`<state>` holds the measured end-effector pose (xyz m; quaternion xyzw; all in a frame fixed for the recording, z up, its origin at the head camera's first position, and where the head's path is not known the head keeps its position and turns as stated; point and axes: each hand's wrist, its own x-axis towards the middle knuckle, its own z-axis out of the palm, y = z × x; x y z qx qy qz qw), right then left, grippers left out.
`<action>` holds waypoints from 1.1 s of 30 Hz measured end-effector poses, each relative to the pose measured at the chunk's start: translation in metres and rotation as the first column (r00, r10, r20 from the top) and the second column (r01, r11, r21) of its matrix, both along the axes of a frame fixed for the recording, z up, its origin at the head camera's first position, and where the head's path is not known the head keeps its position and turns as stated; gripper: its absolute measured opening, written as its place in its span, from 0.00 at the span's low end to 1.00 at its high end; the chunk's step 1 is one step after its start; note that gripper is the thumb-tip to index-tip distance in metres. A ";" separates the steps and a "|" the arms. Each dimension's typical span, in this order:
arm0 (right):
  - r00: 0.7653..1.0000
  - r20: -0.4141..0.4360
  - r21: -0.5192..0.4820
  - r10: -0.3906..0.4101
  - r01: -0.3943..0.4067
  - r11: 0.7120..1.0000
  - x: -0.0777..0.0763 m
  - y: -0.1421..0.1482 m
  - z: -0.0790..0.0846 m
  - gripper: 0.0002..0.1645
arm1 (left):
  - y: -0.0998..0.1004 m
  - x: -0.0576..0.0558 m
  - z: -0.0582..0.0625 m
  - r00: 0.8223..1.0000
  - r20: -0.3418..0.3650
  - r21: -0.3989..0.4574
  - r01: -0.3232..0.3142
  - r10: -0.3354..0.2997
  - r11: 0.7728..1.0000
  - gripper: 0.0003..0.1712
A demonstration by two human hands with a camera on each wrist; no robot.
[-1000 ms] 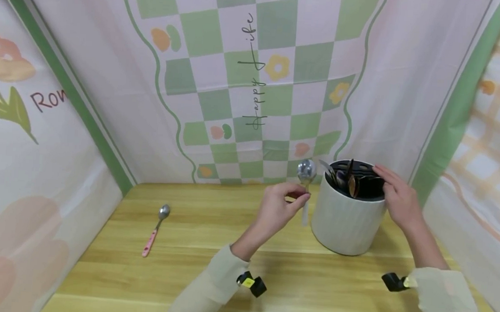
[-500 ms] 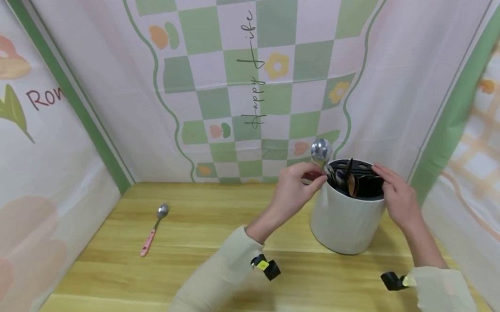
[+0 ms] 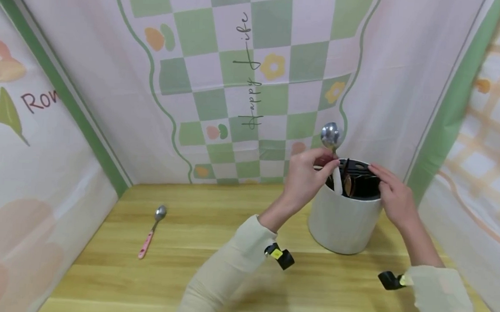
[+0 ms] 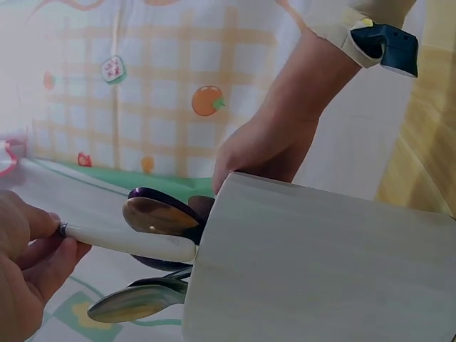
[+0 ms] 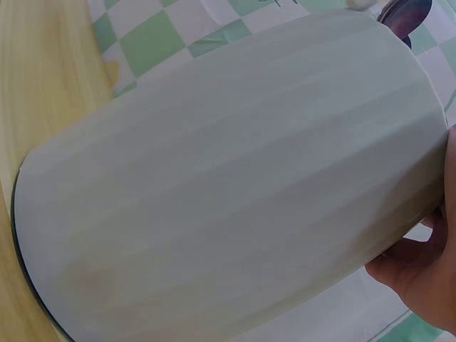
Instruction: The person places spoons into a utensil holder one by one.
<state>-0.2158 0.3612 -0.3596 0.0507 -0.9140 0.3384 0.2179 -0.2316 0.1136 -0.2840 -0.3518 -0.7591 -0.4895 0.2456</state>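
Note:
My left hand (image 3: 306,178) pinches a metal spoon (image 3: 331,135) by its neck, between thumb and fingers. The spoon's bowl points up, and its white handle (image 4: 135,242) slants down to the mouth of a white ribbed utensil holder (image 3: 343,222). In the left wrist view the handle's end is right at the holder's rim; I cannot tell how far inside it is. My right hand (image 3: 400,199) holds the holder at the right side of its rim; some of its fingers are hidden. Dark-toned spoons (image 4: 164,217) and a silvery one (image 4: 135,303) stick out of the holder.
A small spoon with a pink handle (image 3: 145,245) lies on the wooden table (image 3: 212,220) at the left. A black insert with holes (image 3: 360,165) fills the holder's top. Patterned cloth (image 3: 254,81) hangs behind the table and along both sides.
My left hand has moved right and upward with the white-handled spoon, from beside the utensil holder to over its opening. My right hand has stayed at the rim.

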 end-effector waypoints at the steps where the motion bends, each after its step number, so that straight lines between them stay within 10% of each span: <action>1: 1.000 -0.003 -0.003 0.000 0.000 1.000 0.000 0.000 0.000 0.31 | 0.001 0.000 0.001 1.000 -0.002 0.005 -0.003 0.003 1.000 0.05; 33: 1.000 -0.006 -0.005 0.000 0.000 1.000 -0.002 0.000 -0.002 0.30 | 0.010 -0.003 -0.011 0.987 0.120 -0.122 -0.091 0.106 0.988 0.13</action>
